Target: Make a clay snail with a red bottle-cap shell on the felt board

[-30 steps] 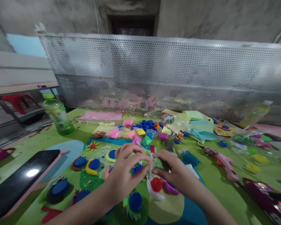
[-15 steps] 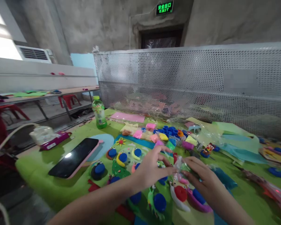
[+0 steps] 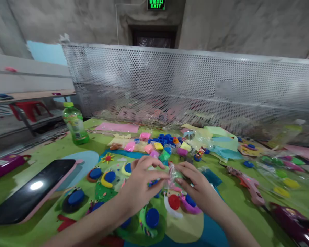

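Observation:
Both my hands meet over a decorated board. My left hand (image 3: 144, 180) has its thumb and fingers curved, the fingertips at the left side of a small clear plastic wrapper (image 3: 173, 173). The fingers of my right hand (image 3: 193, 178) are closed on that wrapper from the right. Below the hands, clay snails with bottle-cap shells lie on the board: one white with a red cap (image 3: 174, 202), one purple with a blue cap (image 3: 190, 204), one green with a blue cap (image 3: 152, 218). A yellow snail (image 3: 107, 179) sits left of my left hand.
A black phone (image 3: 33, 188) lies at the left, with a green bottle (image 3: 76, 123) behind it. Blue caps (image 3: 166, 139) and clay packets (image 3: 130, 146) are beyond the hands. A pink glue gun (image 3: 247, 183) lies right; a perforated metal screen (image 3: 144, 82) stands behind.
The view has turned right, so the table items appear further left and more of the right side shows. My hands remain together at the wrapper, the left fingertips slightly nearer each other.

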Available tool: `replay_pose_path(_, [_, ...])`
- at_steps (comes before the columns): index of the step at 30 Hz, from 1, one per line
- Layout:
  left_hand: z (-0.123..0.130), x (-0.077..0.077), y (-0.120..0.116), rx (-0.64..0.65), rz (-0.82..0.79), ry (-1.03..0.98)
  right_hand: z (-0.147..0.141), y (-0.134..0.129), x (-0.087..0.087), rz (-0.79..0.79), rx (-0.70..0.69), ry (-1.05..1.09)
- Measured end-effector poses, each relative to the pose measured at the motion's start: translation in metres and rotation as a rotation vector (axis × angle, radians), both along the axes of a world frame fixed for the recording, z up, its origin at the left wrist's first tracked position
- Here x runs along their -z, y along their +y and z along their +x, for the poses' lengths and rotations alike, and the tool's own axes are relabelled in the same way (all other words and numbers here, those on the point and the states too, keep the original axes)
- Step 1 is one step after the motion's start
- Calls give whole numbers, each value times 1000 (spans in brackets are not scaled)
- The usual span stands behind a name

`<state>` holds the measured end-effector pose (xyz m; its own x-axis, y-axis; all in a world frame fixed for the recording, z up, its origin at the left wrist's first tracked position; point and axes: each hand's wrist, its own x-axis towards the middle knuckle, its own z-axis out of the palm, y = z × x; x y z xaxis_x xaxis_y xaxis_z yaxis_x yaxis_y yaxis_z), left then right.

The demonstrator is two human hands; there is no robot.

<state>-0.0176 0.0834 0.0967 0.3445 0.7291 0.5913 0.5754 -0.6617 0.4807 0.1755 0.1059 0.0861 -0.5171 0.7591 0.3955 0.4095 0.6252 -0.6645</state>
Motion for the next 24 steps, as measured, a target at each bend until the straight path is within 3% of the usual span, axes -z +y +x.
replay_pose_path(3, [0,2,0,-90,222,199,-1,0,1,-41,12,-8])
replay_pose_path(9, [1,3,0,-107,242,391,-4,-2,4,-72,-1,-16])
replay_pose_path(24, [3,4,0,-105,222,342,-8,-5,5,-69,7,18])
